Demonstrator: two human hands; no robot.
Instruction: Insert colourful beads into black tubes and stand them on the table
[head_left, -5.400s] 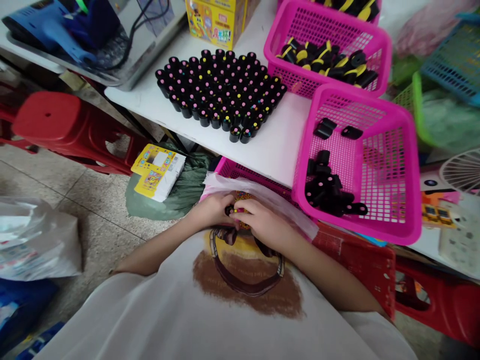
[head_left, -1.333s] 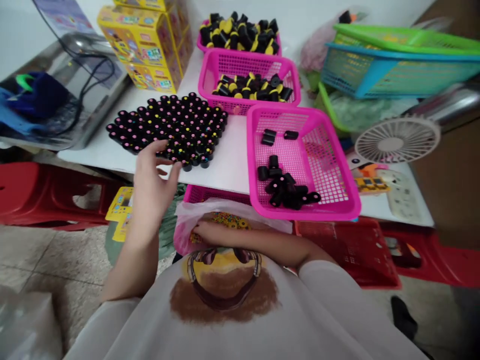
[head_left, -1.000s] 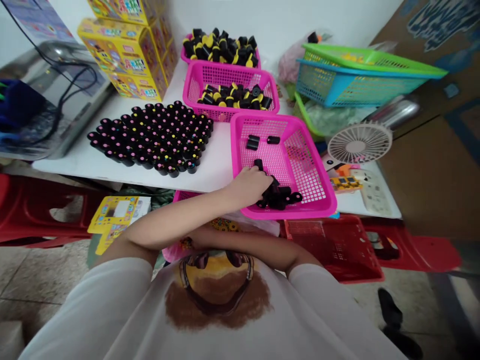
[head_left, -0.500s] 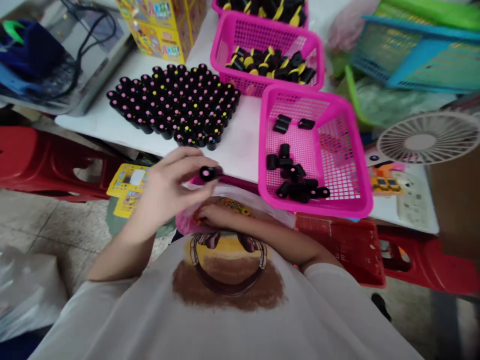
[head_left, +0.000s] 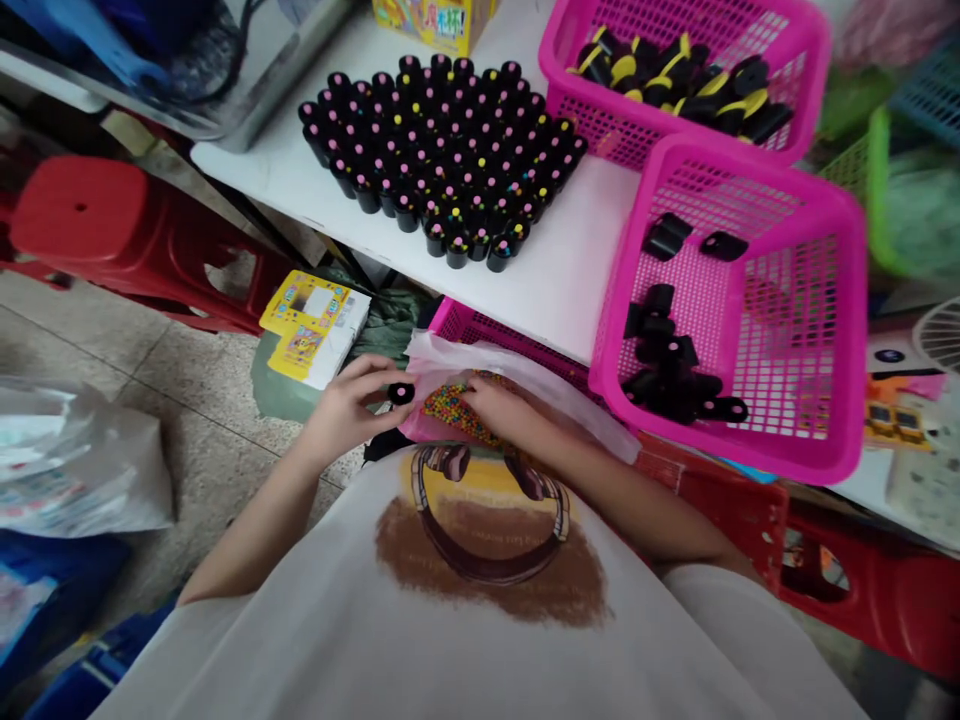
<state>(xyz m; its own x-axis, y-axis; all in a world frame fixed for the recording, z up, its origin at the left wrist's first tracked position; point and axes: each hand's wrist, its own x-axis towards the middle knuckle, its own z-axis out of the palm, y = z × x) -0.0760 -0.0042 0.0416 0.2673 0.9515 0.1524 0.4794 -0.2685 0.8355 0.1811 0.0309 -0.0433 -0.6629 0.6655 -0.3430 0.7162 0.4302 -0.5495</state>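
Note:
Between the thumb and fingers of my left hand (head_left: 349, 408) is a small black cylinder (head_left: 400, 393) with a pink dot at its centre, held tilted at the left edge of a plastic bag. My right hand (head_left: 491, 402) reaches into this pinkish clear bag (head_left: 525, 355), its fingers bent down among tiny multicoloured beads (head_left: 446, 403). The fingertips are partly hidden, so I cannot make out what they grip. On the white table ahead stand many upright black cylinders (head_left: 442, 150), most with pink dots on top and some with yellow ones.
A pink basket (head_left: 851, 300) at the right has loose black cylinders in it. Behind it, another pink basket (head_left: 559, 60) holds black and yellow pieces. A red stool (head_left: 82, 210) and yellow flattened box (head_left: 315, 320) are at the left. A fan (head_left: 941, 335) stands far right.
My left hand has lowered with the black cylinder to the bag's edge. My right hand stays among the beads. The view has shifted, so the table things appear farther right.

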